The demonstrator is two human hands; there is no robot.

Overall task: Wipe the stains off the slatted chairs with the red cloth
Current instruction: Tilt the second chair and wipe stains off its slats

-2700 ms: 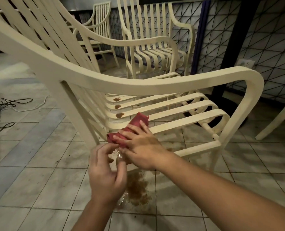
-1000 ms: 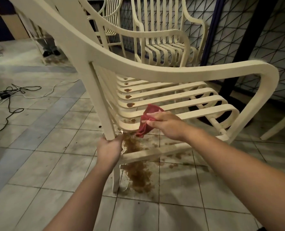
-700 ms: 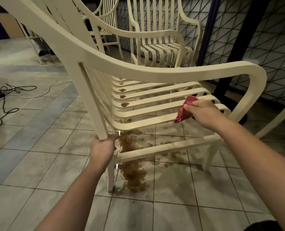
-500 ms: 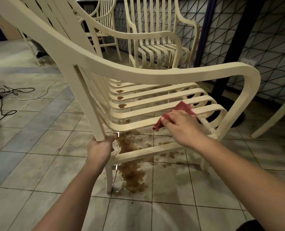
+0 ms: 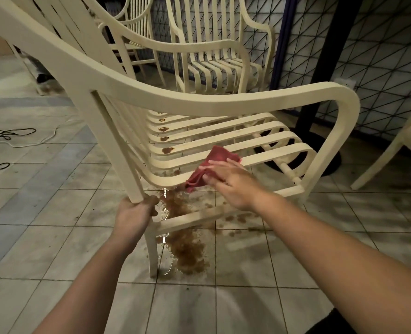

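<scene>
the tiled floor (image 5: pixel 43 237) takes up most of what i see, and on it stands the near chair (image 5: pixel 199 102), cream and slatted, side-on to the person. a second chair (image 5: pixel 214 63) of the same kind sits behind it by the patterned wall, and a third chair (image 5: pixel 137 44) further back; from here i can't tell whether those two carry marks. under the near chair's back corner a brown puddle (image 5: pixel 187 251) spreads across the tiles, with smaller splashes trailing towards the front. the left hand (image 5: pixel 134 213) has its grip closed round the foot of the rear upright, seemingly to steady the frame. the right hand (image 5: pixel 231 184) holds the red cloth (image 5: pixel 217 154), fingers laid over it and thumb tucked beneath, pressing it on the nearest seat slats about midway along, one corner hanging off the near edge. the stains (image 5: pixel 167 149) remain as small brown blots in a row at the back ends of four or so slats, clear of the cloth and untouched. i'd judge the job is at an early stage: the near slats look mostly clean where the cloth sits, but that row of blots is yet to be wiped and the other chairs are yet to be checked.
</scene>
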